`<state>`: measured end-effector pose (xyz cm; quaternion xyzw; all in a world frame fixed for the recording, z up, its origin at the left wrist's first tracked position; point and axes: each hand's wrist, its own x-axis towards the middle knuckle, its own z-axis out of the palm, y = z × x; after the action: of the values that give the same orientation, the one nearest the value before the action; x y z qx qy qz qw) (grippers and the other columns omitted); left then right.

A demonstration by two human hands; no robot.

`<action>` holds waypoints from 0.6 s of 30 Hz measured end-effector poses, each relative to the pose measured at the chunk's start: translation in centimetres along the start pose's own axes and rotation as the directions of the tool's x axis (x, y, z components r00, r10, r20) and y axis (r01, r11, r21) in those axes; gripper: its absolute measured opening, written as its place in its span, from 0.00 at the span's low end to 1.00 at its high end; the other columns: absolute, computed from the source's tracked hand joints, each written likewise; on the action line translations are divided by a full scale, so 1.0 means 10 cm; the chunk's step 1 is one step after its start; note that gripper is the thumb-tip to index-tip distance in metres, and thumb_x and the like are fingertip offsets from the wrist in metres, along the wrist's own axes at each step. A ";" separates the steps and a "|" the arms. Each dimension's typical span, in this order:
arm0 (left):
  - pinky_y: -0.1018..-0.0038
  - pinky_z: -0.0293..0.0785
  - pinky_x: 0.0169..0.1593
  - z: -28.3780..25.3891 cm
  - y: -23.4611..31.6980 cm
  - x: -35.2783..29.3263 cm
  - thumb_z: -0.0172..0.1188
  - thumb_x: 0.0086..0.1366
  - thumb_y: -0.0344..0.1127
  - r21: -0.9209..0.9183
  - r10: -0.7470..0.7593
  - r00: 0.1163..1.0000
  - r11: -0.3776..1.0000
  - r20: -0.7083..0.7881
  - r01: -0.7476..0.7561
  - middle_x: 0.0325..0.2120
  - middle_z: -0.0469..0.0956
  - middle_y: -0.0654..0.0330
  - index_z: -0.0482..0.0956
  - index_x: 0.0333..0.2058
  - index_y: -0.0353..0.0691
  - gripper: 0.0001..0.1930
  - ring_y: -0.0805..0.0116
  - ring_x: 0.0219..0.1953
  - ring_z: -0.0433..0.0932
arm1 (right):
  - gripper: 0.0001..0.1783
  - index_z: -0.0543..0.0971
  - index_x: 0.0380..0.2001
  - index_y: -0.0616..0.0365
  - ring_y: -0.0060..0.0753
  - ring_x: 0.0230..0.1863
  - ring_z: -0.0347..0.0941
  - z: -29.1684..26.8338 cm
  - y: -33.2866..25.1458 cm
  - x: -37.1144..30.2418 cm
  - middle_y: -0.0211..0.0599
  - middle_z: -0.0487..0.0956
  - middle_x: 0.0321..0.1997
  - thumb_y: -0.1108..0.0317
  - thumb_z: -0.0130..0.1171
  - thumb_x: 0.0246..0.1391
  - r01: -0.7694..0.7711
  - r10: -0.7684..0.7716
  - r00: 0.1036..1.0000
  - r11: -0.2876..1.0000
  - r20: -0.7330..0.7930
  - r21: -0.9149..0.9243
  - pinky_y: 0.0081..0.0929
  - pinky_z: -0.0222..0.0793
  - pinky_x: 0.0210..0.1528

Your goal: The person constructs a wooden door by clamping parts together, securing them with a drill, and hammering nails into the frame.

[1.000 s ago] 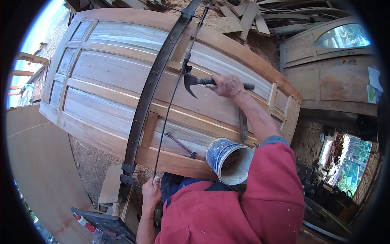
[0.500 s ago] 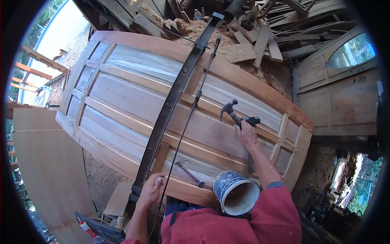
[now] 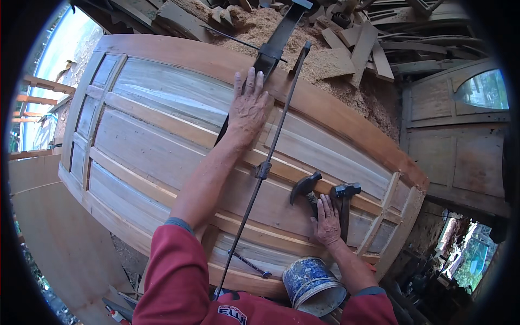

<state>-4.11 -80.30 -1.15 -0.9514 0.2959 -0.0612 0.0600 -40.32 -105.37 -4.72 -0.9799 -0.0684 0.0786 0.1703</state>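
Pressing flat on the wooden door [image 3: 162, 141], the left hand [image 3: 248, 108] is lying with its fingers spread wide and holding nothing, their tips touching the black bar clamp [image 3: 273, 46] that is running out past them. The right hand [image 3: 326, 222] is resting palm down with fingers loosely apart over the handle of the claw hammer [image 3: 304, 187], whose head is sitting just beyond the fingertips, a second hammer [image 3: 345, 190] lying just beside them and a blue-and-white bucket [image 3: 311, 284] standing behind the wrist.

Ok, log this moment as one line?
left hand: flat on bar clamp | right hand: resting on claw hammer | wooden door: lying flat
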 end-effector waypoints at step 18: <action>0.40 0.52 0.69 -0.05 -0.13 -0.39 0.56 0.67 0.36 -0.352 -0.026 1.000 0.936 -0.010 0.021 0.71 0.53 0.50 0.65 0.67 0.54 0.29 0.47 0.73 0.51 | 0.38 0.63 0.68 0.60 0.44 0.75 0.57 0.01 0.05 -0.02 0.43 0.65 0.72 0.63 0.60 0.54 -0.005 0.007 0.999 0.999 -0.038 0.033 0.50 0.52 0.72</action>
<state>-6.70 -77.04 -0.75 -0.9497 0.2913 -0.0150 -0.1140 -40.45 -105.84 -4.98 -0.9785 -0.0609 0.0614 0.1874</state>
